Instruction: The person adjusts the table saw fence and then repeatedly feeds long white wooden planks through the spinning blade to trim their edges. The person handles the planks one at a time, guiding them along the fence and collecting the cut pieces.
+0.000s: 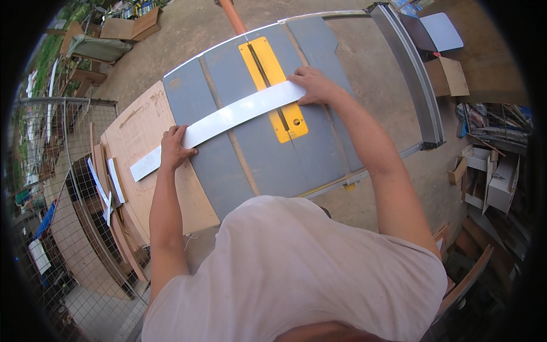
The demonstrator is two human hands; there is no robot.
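Observation:
A long white board [233, 114] lies slantwise over a grey table saw top [211, 176] and reaches left onto a plywood side panel [137, 125]. My left hand [174, 147] grips the board towards its left end, thumb on the near edge and fingers over the far one. At the right end my right hand [313, 85] is closed around the board's tip. The board crosses a yellow insert plate [262, 60] with a dark slot; it hides the plate's middle. No raised blade can be made out in the slot.
A metal fence rail [410, 74] spans the table's right side. White and brown offcut strips [115, 179] lie at the left, beside a wire mesh fence [62, 228]. An orange pipe [232, 16] stands behind the saw. White drawer-like boxes [501, 182] sit at the right.

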